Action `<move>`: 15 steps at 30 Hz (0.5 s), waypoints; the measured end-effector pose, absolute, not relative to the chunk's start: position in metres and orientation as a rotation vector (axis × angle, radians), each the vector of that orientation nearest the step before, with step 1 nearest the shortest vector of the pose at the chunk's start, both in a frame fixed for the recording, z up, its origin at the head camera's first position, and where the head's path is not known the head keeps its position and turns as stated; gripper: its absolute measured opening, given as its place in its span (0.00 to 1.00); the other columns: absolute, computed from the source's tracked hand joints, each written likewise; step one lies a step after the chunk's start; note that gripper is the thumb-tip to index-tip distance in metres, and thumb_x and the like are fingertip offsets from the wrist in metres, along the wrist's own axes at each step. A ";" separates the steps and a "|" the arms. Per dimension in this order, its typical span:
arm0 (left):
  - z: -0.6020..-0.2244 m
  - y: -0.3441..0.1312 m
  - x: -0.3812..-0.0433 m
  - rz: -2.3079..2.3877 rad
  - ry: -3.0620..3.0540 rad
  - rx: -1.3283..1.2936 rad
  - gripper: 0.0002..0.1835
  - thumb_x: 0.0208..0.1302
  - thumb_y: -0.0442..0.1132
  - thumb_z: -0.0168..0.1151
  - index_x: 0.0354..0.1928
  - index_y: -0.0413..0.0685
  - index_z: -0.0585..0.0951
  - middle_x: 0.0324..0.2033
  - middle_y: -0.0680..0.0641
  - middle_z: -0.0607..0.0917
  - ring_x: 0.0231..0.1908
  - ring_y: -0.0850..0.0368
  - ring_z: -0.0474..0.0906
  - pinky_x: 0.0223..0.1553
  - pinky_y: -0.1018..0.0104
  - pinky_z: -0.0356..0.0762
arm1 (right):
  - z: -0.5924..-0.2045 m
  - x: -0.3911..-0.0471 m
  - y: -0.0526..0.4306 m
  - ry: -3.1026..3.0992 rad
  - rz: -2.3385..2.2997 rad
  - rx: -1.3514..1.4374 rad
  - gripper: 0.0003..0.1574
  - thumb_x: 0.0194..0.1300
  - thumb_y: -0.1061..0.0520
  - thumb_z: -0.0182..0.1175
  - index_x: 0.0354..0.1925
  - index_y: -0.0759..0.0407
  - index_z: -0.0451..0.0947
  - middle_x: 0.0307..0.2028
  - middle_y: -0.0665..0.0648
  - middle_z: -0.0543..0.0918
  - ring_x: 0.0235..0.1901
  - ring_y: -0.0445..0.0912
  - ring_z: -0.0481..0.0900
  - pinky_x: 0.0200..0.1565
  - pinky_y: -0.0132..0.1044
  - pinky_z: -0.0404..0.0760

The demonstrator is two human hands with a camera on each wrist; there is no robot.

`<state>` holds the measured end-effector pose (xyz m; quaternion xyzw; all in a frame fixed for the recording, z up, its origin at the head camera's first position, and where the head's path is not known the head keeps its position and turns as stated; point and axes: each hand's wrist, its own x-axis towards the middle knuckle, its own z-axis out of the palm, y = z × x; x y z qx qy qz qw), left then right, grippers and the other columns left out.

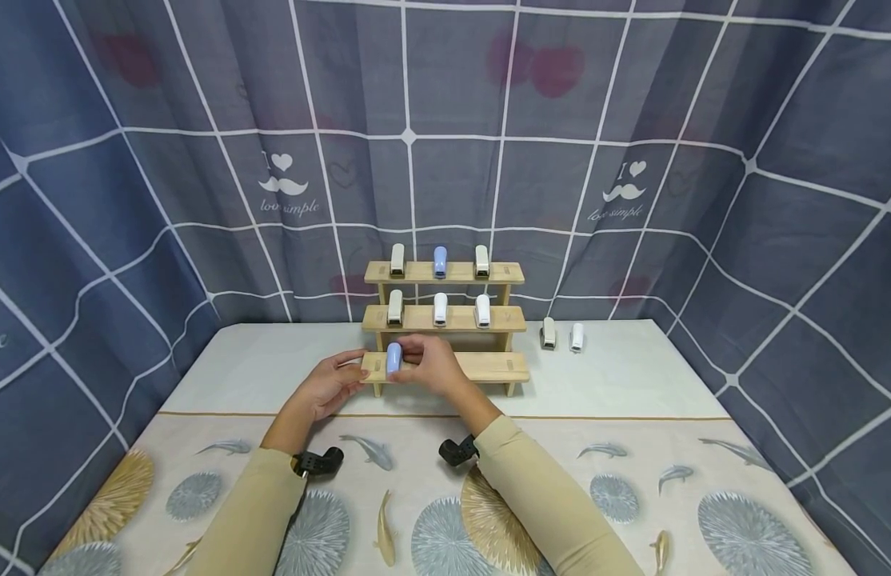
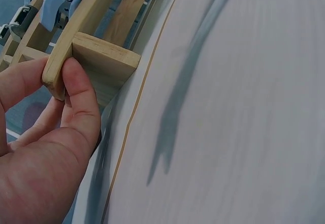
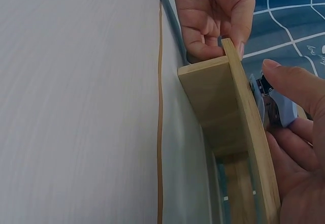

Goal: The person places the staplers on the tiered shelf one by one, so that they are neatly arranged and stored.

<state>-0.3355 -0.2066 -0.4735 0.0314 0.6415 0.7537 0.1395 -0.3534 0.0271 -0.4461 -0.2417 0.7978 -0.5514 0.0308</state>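
A small blue stapler [image 1: 393, 357] stands at the left part of the lowest step of a three-step wooden rack [image 1: 492, 366]. My right hand [image 1: 434, 364] holds this stapler from the right; in the right wrist view the thumb is at one end of the stapler [image 3: 283, 109] and fingers are at the other. With thumb and fingers, my left hand [image 1: 333, 386] pinches the left end of that same step. The left wrist view shows the pinched board end [image 2: 57, 64] close up, the blue stapler [image 2: 52, 8] beyond it.
On the top step stand a beige stapler [image 1: 397, 260], a blue one [image 1: 440, 260] and another pale one [image 1: 481, 260]. Three more line the middle step [image 1: 417, 318]. Right of the rack, a beige stapler [image 1: 549, 333] and a white stapler [image 1: 577, 337] rest on the table. A curtain [image 1: 445, 184] hangs behind.
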 end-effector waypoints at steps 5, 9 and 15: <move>-0.474 -0.206 -0.335 2.166 1.865 0.101 0.37 0.70 0.23 0.56 0.78 0.30 0.55 0.42 0.52 0.84 0.42 0.64 0.83 0.45 0.74 0.84 | -0.445 -0.349 0.029 2.483 -1.686 -0.743 0.40 0.50 0.63 0.81 0.61 0.66 0.79 0.59 0.64 0.84 0.58 0.57 0.84 0.60 0.46 0.84; -0.473 -0.206 -0.335 2.155 1.889 0.085 0.36 0.70 0.23 0.56 0.77 0.31 0.56 0.43 0.52 0.84 0.41 0.64 0.83 0.46 0.73 0.84 | -0.445 -0.344 0.036 2.501 -1.696 -0.739 0.41 0.51 0.60 0.81 0.62 0.64 0.79 0.61 0.63 0.83 0.59 0.57 0.83 0.60 0.42 0.84; -0.471 -0.208 -0.334 2.133 1.914 0.083 0.37 0.69 0.24 0.56 0.78 0.31 0.55 0.44 0.51 0.83 0.42 0.64 0.83 0.47 0.72 0.84 | -0.447 -0.335 0.056 2.543 -1.682 -0.727 0.42 0.53 0.56 0.80 0.64 0.63 0.77 0.62 0.61 0.82 0.60 0.55 0.83 0.59 0.38 0.84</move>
